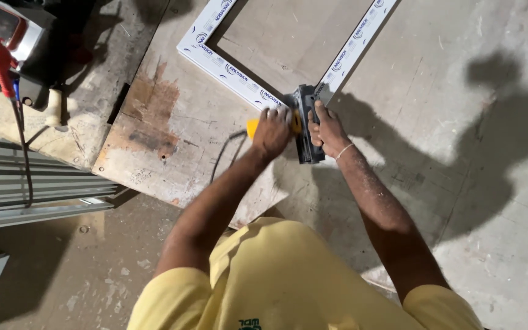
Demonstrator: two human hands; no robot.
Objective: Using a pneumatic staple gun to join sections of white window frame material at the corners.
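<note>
Both hands are on a dark grey power tool [306, 131] that sits on the near corner of a white plastic window frame [227, 64], where two of its bars meet at a right angle. The frame lies flat on a worn wooden board [154, 140] set on the concrete floor [459, 201]. The left hand [271, 131] is clenched over a yellow part of the tool at its left side, fingers curled down over the top; the right hand [327, 129] grasps the dark body from the right, thumb along its upper edge. A black cord [224, 153] trails from the tool across the board. The tool looks compact but dense, hard-cased and stiff, so it likely wants a firm two-handed hold like this one, one hand on the handle and one steadying the body. The frame looks light for its span, hollow and rigid, with a smooth film-covered face that could slip and scratch; it is probably best lifted by the bars near the corners rather than mid-span. Grey metal slats [32, 189] are stacked at the left, near a red-handled tool [0, 61].
</note>
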